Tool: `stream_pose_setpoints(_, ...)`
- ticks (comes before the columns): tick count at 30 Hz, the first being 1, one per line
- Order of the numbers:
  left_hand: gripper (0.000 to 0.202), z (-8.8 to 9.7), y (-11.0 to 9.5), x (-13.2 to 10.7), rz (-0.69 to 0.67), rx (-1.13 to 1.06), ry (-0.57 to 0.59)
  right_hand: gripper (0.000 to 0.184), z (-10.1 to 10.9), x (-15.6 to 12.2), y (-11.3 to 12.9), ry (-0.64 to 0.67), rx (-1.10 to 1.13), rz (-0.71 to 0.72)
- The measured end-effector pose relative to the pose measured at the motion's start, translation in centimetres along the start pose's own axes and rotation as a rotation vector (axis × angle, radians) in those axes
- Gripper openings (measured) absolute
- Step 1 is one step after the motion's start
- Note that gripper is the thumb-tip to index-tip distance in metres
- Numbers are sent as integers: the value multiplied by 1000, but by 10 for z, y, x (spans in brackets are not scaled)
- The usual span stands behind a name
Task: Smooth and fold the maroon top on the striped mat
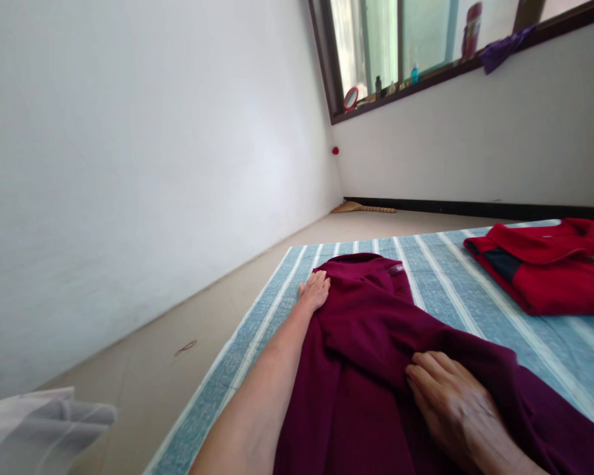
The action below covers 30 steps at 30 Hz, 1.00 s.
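A maroon long-sleeved garment (366, 330) with a collar and a small label lies partly folded in front of me. My left hand (317, 290) rests on its left edge near the collar, fingers stretched over the cloth. Lower down, my right hand (455, 402) is on the garment beside the sleeve that runs to the lower right. Its fingers are together and bent into the cloth; the thumb is hidden. Under the garment is a blue-and-white striped sheet (257, 356).
On the right of the sheet sits a folded red garment (569, 277) with a dark patch. Pale checked cloth (44, 429) shows at lower left. A hair tie-like loop (186, 348) and a broom (363, 208) lie on the floor. Bottles and a round mirror (351, 99) stand on the windowsill.
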<state>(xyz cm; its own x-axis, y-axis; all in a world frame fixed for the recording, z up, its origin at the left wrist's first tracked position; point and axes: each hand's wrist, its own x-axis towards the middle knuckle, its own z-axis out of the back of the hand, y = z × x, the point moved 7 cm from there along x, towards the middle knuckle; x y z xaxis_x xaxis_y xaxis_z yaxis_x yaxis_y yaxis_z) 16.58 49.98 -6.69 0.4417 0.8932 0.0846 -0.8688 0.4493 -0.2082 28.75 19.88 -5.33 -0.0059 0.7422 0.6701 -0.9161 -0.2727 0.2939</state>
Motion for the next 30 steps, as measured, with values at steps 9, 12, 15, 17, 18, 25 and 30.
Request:
stream_pose_setpoints(9,28,56,4,0,-71,-23,14,29,-5,-2,-2,8,-4,-27)
stream_pose_setpoints(12,33,73,10,-18,-82,-15,3,30,-6,-3,-2,17,15,-20)
stream_pose_setpoints(15,37,72,10,-49,-102,-9,23,29,-7,-3,-2,28,20,-10)
stream_pose_setpoints(17,36,66,6,-74,-122,-7,44,29,-6,-4,-3,32,13,0)
stream_pose_setpoints(18,36,63,3,-87,-132,-7,54,28,-7,-4,-3,39,9,5)
stream_pose_setpoints(25,43,68,-14,-170,-156,-2,91,27,-6,-5,-6,98,-52,32)
stream_pose_setpoints(30,44,82,-17,-230,-180,-16,110,25,-1,-3,-7,138,-106,62)
